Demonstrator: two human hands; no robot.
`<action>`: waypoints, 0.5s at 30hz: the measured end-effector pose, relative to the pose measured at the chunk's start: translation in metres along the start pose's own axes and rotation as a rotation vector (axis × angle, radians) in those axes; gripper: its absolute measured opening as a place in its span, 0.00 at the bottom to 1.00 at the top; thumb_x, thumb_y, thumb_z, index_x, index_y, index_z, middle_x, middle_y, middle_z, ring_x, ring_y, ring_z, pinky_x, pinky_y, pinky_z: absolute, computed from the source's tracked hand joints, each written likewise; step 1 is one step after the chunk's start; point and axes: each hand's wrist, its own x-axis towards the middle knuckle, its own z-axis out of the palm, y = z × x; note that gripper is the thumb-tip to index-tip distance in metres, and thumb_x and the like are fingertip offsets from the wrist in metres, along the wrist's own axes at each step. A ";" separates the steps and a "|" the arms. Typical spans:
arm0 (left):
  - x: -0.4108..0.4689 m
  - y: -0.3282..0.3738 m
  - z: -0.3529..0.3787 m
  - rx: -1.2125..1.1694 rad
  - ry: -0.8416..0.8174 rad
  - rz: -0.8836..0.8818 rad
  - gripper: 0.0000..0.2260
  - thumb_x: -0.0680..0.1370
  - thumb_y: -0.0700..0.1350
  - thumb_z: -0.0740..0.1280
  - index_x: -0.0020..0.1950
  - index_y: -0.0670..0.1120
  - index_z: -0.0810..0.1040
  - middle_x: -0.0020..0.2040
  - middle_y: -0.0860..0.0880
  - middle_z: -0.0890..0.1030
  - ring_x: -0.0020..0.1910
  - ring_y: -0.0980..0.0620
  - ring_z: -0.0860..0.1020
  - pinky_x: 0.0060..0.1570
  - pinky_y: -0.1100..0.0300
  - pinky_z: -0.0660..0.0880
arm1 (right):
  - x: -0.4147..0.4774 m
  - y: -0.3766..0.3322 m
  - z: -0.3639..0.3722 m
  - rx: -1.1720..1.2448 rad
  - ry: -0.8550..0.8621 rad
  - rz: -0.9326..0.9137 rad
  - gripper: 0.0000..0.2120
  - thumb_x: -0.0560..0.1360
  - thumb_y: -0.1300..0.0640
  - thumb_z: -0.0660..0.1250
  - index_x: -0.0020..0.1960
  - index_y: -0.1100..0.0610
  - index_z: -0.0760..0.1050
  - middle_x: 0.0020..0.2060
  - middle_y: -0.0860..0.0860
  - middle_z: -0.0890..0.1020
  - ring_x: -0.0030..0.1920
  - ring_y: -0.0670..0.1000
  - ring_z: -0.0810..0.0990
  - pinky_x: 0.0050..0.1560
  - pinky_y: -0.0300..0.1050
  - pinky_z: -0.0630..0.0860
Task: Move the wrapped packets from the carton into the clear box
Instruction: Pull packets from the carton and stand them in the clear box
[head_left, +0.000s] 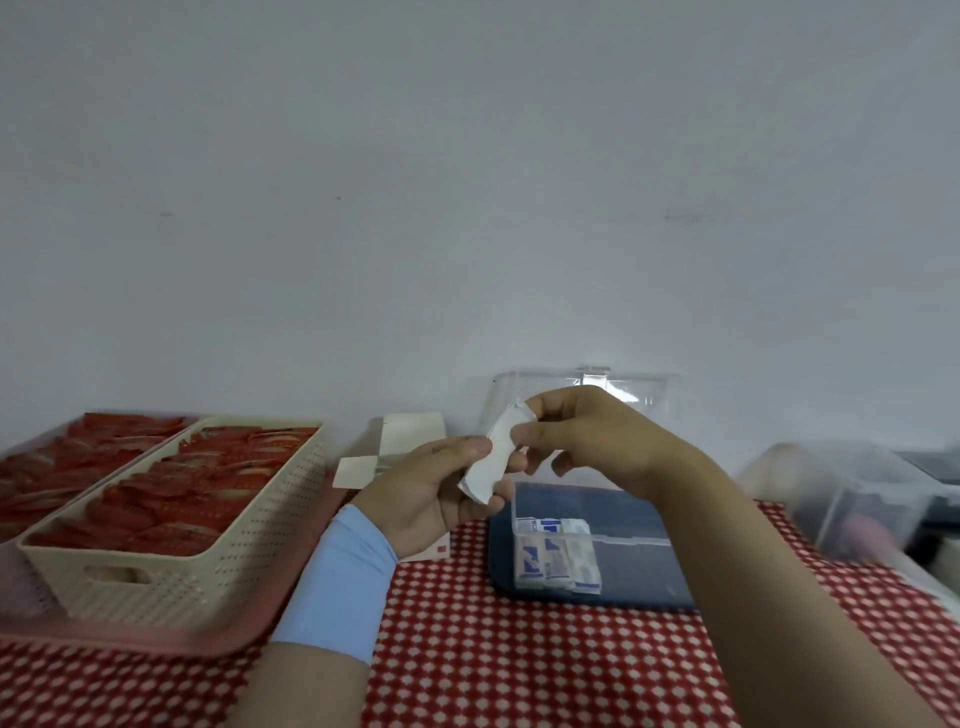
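Pale grey wall (467, 182) fills the upper half of the view, above one tabletop (493, 665) covered in a red-and-white patterned cloth. At the left lies one long pink plastic tray (156, 636). It carries one cream perforated plastic basket (234, 561) packed with flat red packets (197, 488), and more of these lie in the tray behind the basket. At the far right stands a blurred translucent plastic container (852, 493). One dark blue tray (504, 561) at centre right holds one clear plastic box with compartments (613, 540), its lid (623, 387) raised against the wall. About six blue-and-white wrapped packets (553, 564) stand in the box, in two rows of three. One white cardboard carton (410, 436) with open flaps sits behind the hands. Both hands are raised between the carton and the box. The left hand (431, 493), with a light blue cuff (337, 582) at the wrist, curls its fingers around the lower end of one white wrapped packet (491, 457). The right hand (587, 441) pinches its upper end.
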 end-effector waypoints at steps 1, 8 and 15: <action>0.001 -0.001 0.005 -0.006 -0.007 -0.001 0.17 0.73 0.45 0.65 0.58 0.38 0.78 0.47 0.41 0.84 0.36 0.50 0.82 0.33 0.61 0.80 | -0.002 0.000 -0.004 -0.002 0.000 0.005 0.05 0.78 0.59 0.69 0.49 0.55 0.84 0.42 0.52 0.87 0.41 0.48 0.83 0.45 0.45 0.75; 0.011 -0.010 0.022 0.114 0.040 -0.035 0.13 0.81 0.44 0.63 0.61 0.37 0.77 0.53 0.38 0.84 0.45 0.46 0.85 0.41 0.57 0.82 | -0.005 0.013 -0.023 -0.009 0.110 0.084 0.05 0.78 0.59 0.69 0.49 0.57 0.83 0.39 0.51 0.85 0.36 0.46 0.81 0.38 0.42 0.71; 0.020 -0.006 0.012 0.724 0.361 -0.200 0.13 0.81 0.48 0.64 0.49 0.38 0.80 0.42 0.43 0.83 0.35 0.48 0.82 0.38 0.59 0.81 | 0.015 0.064 -0.030 -0.457 0.267 0.213 0.11 0.79 0.58 0.66 0.46 0.64 0.82 0.40 0.59 0.84 0.31 0.51 0.79 0.37 0.45 0.78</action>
